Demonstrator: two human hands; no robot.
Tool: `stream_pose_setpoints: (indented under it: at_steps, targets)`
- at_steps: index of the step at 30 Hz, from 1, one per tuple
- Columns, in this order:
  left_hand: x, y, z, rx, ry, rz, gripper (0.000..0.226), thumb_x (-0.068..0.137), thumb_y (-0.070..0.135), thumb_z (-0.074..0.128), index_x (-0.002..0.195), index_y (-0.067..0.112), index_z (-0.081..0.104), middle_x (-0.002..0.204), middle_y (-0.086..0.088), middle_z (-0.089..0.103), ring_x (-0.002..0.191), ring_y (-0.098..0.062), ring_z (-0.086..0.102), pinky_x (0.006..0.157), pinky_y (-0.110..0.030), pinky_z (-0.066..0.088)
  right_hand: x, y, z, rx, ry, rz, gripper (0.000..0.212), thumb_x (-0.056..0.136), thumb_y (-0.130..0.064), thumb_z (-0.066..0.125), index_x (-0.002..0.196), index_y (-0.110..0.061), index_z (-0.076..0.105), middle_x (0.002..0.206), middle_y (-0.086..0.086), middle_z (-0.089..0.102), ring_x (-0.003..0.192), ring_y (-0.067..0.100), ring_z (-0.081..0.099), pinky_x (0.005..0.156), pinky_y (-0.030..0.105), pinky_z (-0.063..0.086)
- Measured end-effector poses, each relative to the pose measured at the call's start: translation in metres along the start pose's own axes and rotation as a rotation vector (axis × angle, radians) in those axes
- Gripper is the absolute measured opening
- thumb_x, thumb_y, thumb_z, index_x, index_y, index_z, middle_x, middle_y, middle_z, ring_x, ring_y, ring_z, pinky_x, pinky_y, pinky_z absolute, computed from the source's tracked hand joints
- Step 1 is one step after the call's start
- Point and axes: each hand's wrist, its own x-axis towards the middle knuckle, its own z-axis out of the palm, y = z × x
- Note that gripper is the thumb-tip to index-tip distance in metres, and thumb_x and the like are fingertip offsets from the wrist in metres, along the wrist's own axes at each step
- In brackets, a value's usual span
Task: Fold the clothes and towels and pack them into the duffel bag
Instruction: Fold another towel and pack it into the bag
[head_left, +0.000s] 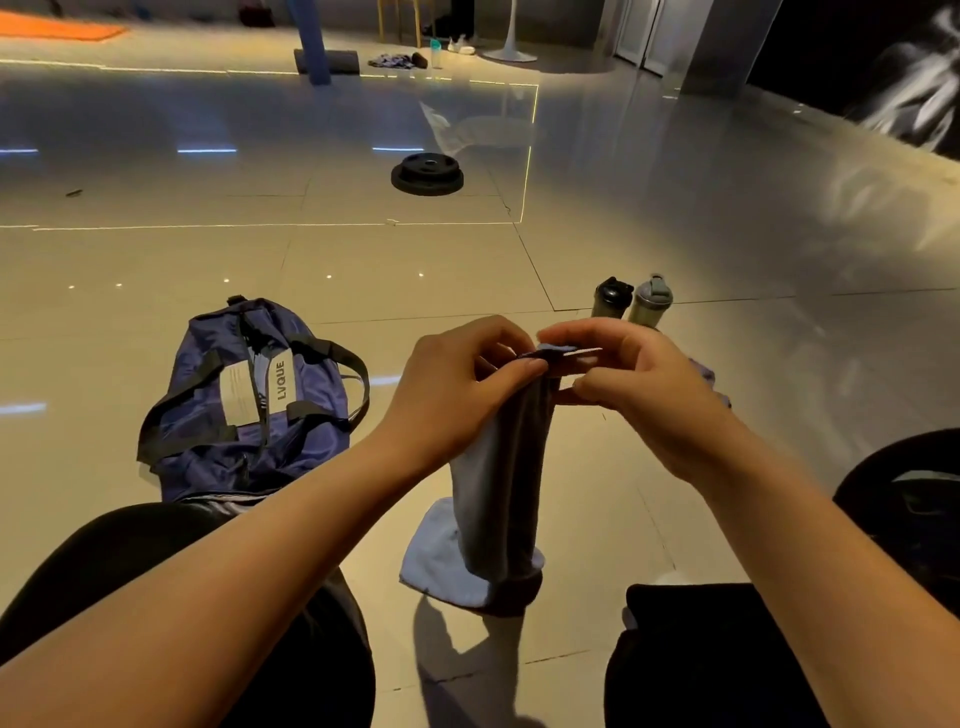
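Both hands were raised in front of the seated person, between the knees, and met at the top edge of a grey-blue towel (498, 467). The left hand (457, 374) pinched that edge between thumb and curled fingers, and the right hand (628, 384) pinched it just beside, fingertips nearly touching the left ones; holding it high seemingly let the cloth hang straight so that its corners could be matched for a fold. The towel hung as a narrow, doubled length, darker on the side toward the camera, and its lower end lay crumpled on the tiled floor (260, 260) in a paler blue heap. The navy duffel bag (249, 400) lay on the floor to the left, apart from the towel, slack, with black straps and a pale label; whether its zip was undone could not be told. Two shaker bottles (631, 301) stood beyond the hands, close together
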Motion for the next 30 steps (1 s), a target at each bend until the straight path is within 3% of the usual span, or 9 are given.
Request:
stream_pose_setpoints:
  at_steps: [3, 7, 12, 15, 19, 22, 24, 27, 30]
  targets:
    - [0.001, 0.000, -0.003, 0.009, -0.014, 0.015, 0.006, 0.087, 0.026, 0.068, 0.090, 0.029, 0.063, 0.081, 0.019, 0.062, 0.087, 0.002, 0.061, 0.069, -0.007, 0.047, -0.002, 0.002, 0.002, -0.083, 0.050, -0.109, 0.029, 0.090, 0.001, 0.057, 0.095, -0.026, 0.067, 0.093, -0.005, 0.070, 0.092, 0.010, 0.067, 0.074, 0.021, 0.056]
    - [0.000, -0.004, -0.006, 0.058, -0.063, -0.014, 0.012, 0.084, 0.023, 0.073, 0.088, 0.028, 0.063, 0.081, 0.020, 0.062, 0.079, 0.005, 0.060, 0.065, -0.005, 0.044, 0.001, 0.002, -0.004, -0.066, 0.267, -0.185, 0.014, 0.091, -0.012, 0.061, 0.089, -0.025, 0.068, 0.078, -0.008, 0.067, 0.073, 0.004, 0.064, 0.062, 0.016, 0.052]
    - [-0.003, -0.014, -0.015, 0.141, -0.043, -0.060, 0.012, 0.083, 0.021, 0.073, 0.086, 0.029, 0.065, 0.081, 0.023, 0.062, 0.072, 0.003, 0.061, 0.063, -0.004, 0.042, 0.006, 0.005, -0.027, 0.049, 0.545, -0.164, 0.012, 0.093, -0.015, 0.061, 0.090, -0.025, 0.068, 0.089, 0.004, 0.067, 0.076, 0.018, 0.066, 0.065, 0.028, 0.056]
    - [-0.005, -0.021, -0.025, 0.206, -0.029, -0.110, 0.012, 0.082, 0.021, 0.073, 0.084, 0.029, 0.065, 0.081, 0.020, 0.064, 0.073, 0.002, 0.062, 0.061, -0.007, 0.042, 0.009, 0.012, -0.043, 0.067, 0.652, -0.107, 0.012, 0.094, -0.016, 0.060, 0.090, -0.025, 0.067, 0.089, 0.002, 0.067, 0.070, 0.015, 0.064, 0.060, 0.025, 0.052]
    - [-0.006, -0.041, -0.032, 0.472, -0.272, -0.231, 0.016, 0.084, 0.018, 0.070, 0.086, 0.030, 0.060, 0.078, 0.016, 0.062, 0.071, -0.004, 0.060, 0.062, -0.020, 0.044, 0.006, 0.015, -0.060, 0.103, 0.724, -0.065, 0.010, 0.094, -0.015, 0.059, 0.093, -0.021, 0.067, 0.086, 0.000, 0.066, 0.060, 0.006, 0.062, 0.053, 0.018, 0.050]
    - [-0.009, -0.057, -0.037, 0.677, -0.383, -0.313, 0.007, 0.092, 0.026, 0.061, 0.099, 0.026, 0.063, 0.087, 0.006, 0.064, 0.087, -0.016, 0.063, 0.076, -0.032, 0.051, 0.000, 0.017, -0.071, 0.079, 0.730, -0.064, 0.010, 0.095, -0.014, 0.058, 0.094, -0.019, 0.066, 0.087, 0.000, 0.065, 0.064, 0.008, 0.062, 0.055, 0.015, 0.050]
    - [-0.007, -0.062, -0.042, 0.653, -0.344, -0.347, 0.012, 0.095, 0.026, 0.057, 0.105, 0.021, 0.063, 0.088, 0.006, 0.063, 0.088, -0.016, 0.062, 0.079, -0.034, 0.051, -0.004, 0.022, -0.077, 0.040, 0.743, -0.053, 0.009, 0.095, -0.014, 0.058, 0.097, -0.017, 0.066, 0.086, 0.000, 0.064, 0.065, 0.008, 0.061, 0.055, 0.014, 0.050]
    - [-0.002, -0.055, -0.049, 0.513, -0.146, -0.325, 0.008, 0.095, 0.021, 0.058, 0.100, 0.018, 0.062, 0.087, 0.004, 0.062, 0.079, -0.015, 0.060, 0.072, -0.031, 0.047, -0.005, 0.030, -0.083, -0.049, 0.758, -0.023, 0.008, 0.095, -0.015, 0.059, 0.096, -0.019, 0.066, 0.093, 0.005, 0.066, 0.074, 0.015, 0.063, 0.059, 0.019, 0.050]
    - [0.002, -0.046, -0.059, 0.162, 0.065, -0.394, 0.006, 0.094, 0.014, 0.058, 0.098, 0.015, 0.062, 0.085, 0.003, 0.065, 0.069, -0.012, 0.065, 0.059, -0.023, 0.051, -0.006, 0.039, -0.087, -0.204, 0.753, -0.022, 0.003, 0.093, -0.021, 0.062, 0.094, -0.022, 0.065, 0.096, 0.007, 0.066, 0.085, 0.024, 0.064, 0.064, 0.027, 0.052]
